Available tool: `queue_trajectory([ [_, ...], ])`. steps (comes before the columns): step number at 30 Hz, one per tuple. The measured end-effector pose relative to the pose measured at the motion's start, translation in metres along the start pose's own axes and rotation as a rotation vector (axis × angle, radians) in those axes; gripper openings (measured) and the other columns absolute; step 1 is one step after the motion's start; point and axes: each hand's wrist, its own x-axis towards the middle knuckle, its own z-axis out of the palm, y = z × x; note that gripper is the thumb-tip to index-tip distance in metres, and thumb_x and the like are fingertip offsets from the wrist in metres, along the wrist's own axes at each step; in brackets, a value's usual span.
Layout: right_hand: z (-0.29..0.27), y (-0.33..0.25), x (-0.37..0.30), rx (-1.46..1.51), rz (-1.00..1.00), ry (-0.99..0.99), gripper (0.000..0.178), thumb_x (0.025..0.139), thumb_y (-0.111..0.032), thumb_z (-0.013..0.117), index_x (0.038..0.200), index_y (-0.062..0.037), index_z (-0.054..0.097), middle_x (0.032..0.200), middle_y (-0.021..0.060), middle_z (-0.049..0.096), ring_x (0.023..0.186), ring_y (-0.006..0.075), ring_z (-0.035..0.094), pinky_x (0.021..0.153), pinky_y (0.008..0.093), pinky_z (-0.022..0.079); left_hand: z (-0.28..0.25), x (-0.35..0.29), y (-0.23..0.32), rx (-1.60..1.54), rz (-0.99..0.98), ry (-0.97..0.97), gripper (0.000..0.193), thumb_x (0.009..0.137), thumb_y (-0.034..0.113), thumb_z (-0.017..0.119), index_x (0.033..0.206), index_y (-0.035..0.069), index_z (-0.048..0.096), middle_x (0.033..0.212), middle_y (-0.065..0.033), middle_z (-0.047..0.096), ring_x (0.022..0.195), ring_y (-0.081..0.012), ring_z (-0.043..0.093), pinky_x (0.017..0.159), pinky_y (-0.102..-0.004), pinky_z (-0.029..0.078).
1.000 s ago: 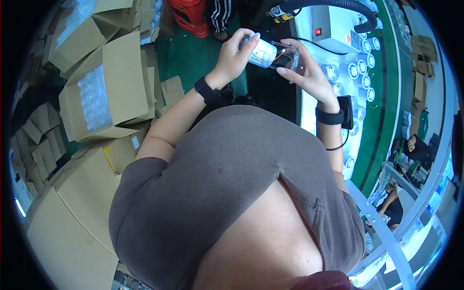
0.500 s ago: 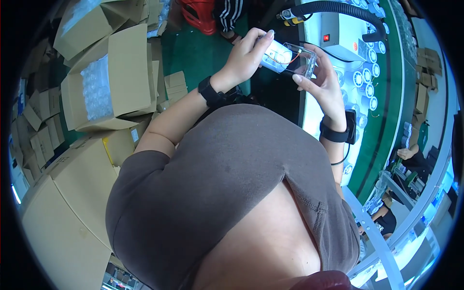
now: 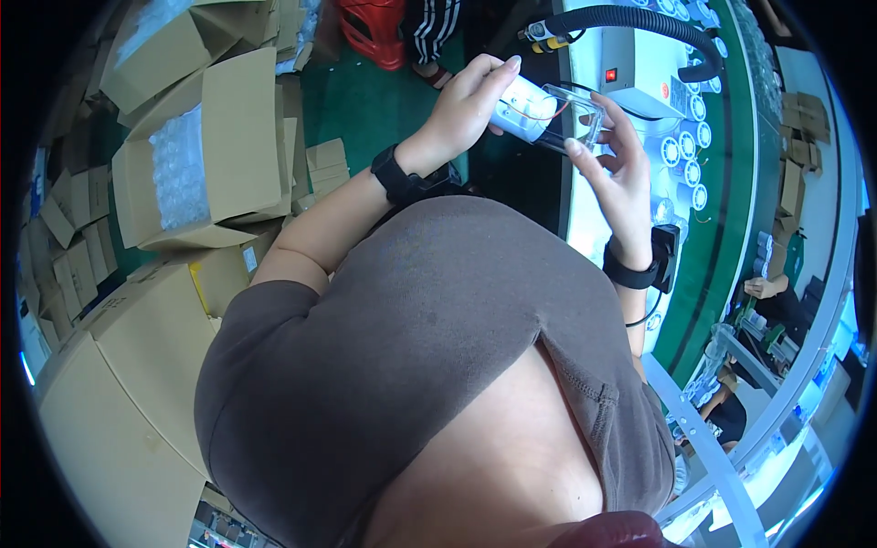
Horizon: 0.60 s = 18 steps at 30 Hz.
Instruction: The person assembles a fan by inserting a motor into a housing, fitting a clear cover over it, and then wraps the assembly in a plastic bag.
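Note:
My left hand (image 3: 464,108) is closed around a white cylindrical plastic part (image 3: 519,111), thumb on its upper side. A thin reddish wire (image 3: 559,111) curves off that part. Over the part's right end, or right against it, sits a clear plastic case (image 3: 589,128); how far the part goes inside, I cannot tell. My right hand (image 3: 623,169) holds the clear case between the thumb at its near side and the fingers behind its far end. Both pieces are in the air between my hands, tilted down to the right, beside the workbench (image 3: 585,196).
On the bench, a white box-shaped machine (image 3: 644,73) with a red switch stands beneath a black corrugated hose (image 3: 630,14). Several white round parts (image 3: 685,146) stand along the bench. Open cardboard boxes (image 3: 242,137) fill the left side. A co-worker's legs (image 3: 437,32) and a red plastic object (image 3: 373,32) are beyond.
My right thumb and fingers have shifted on the clear case and spread a little. The left hand keeps its grip on the white part. The whole view has moved slightly.

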Motion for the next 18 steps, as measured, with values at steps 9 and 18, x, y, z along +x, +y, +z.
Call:
queue_trajectory([
  [9, -0.021, 0.008, 0.012, 0.128, 0.067, -0.189, 0.049, 0.078, -0.033, 0.057, 0.119, -0.0094, 0.044, 0.087, 0.0072, 0.059, 0.069, 0.0118, 0.053, 0.058, 0.0197, 0.043, -0.003, 0.000, 0.004, 0.249, 0.316, -0.171, 0.026, 0.084, 0.028, 0.047, 0.090, 0.003, 0.051, 0.075, -0.0056, 0.055, 0.068, -0.0112, 0.055, 0.059, -0.0216, 0.041],
  [18, -0.020, 0.000, 0.008, 0.083, -0.074, -0.212, 0.050, 0.073, -0.026, 0.064, 0.116, -0.0093, 0.046, 0.096, 0.0078, 0.056, 0.076, 0.0127, 0.051, 0.058, 0.0208, 0.045, -0.005, 0.003, 0.005, 0.060, 0.156, -0.157, 0.026, 0.086, 0.029, 0.040, 0.090, 0.005, 0.049, 0.077, -0.0038, 0.054, 0.071, -0.0086, 0.053, 0.057, -0.0196, 0.040],
])
